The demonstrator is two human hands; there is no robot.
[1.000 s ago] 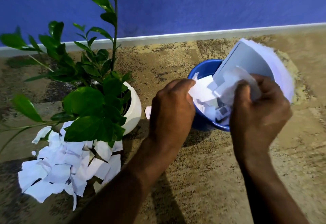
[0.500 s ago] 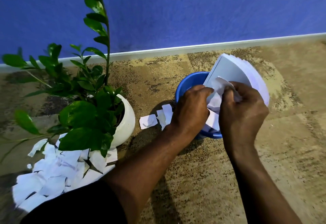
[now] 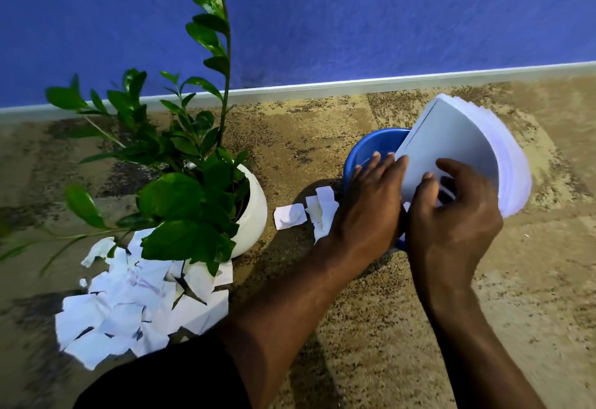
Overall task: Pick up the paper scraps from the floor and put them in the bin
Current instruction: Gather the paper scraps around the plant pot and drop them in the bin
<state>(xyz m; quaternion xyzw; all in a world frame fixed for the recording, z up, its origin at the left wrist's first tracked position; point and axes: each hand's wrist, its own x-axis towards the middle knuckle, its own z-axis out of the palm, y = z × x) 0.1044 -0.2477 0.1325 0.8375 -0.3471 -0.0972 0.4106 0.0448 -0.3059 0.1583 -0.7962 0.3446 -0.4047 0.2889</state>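
A blue bin [image 3: 371, 146] stands on the speckled floor near the wall. A thick stack of white paper [image 3: 451, 137] leans out of it to the right. My left hand [image 3: 371, 202] lies flat over the bin's near left rim, fingers stretched out and touching the stack. My right hand [image 3: 451, 215] curls around the stack's lower edge, thumb on its face. Three loose scraps [image 3: 290, 215] lie on the floor just left of the bin. A large pile of torn scraps [image 3: 135, 305] lies at the lower left. The bin's inside is hidden.
A white round pot [image 3: 253, 215] with a leafy green plant [image 3: 180, 195] stands left of the bin, its leaves hanging over the scrap pile. A blue wall with a white baseboard [image 3: 322, 87] runs behind. My dark-clothed knee [image 3: 167, 379] is at the bottom left.
My left hand went from bunched around scraps at the bin to flat with fingers spread. The loose scraps in my hands are gone from sight. The camera view has shifted left and down.
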